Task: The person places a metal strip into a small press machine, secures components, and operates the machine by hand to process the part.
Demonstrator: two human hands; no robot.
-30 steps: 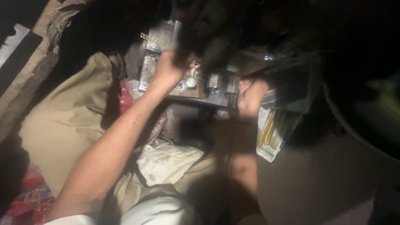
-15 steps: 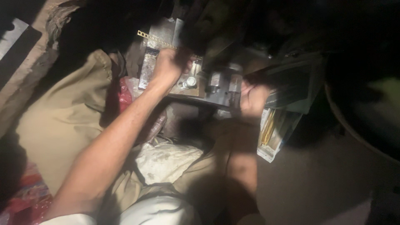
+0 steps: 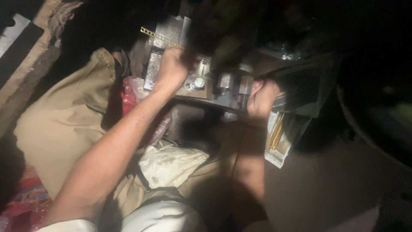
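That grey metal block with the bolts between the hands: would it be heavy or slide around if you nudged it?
The metal block looks solid and chunky, so probably heavy for its size and stiff. It seems to sit flat on a board, so unlikely to roll. The right hand presses against its side, the left hand nearby, perhaps steadying it.

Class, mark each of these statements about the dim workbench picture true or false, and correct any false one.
1. Both hands are at the grey metal device. True.
2. The left hand holds a hammer. False: no hammer shows; it rests on the device's left part.
3. A clear packet of brass-coloured rods lies below the right hand. True.
4. The white cloth covers the device. False: it lies lower, between the forearms.
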